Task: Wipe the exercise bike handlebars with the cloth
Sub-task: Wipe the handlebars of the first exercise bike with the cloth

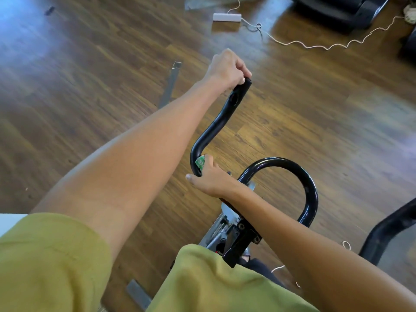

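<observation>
The black exercise bike handlebar [216, 124] curves up from the stem at the frame's lower middle to a tip at upper centre. My left hand [226, 68] grips that tip with its fingers curled round the bar. My right hand [210, 176] wraps the lower bend of the same bar and holds a green cloth [200, 162] against it; only a small corner of the cloth shows. The handlebar's other side loops round to the right as a black arc [301, 176], untouched.
The bike's stem and clamp [238, 239] sit under my right forearm. On the wooden floor lie a white power strip [227, 17] with a wavy cord [315, 45], and grey tape strips [171, 85]. Dark equipment stands at upper right and a black tube [391, 226] at right.
</observation>
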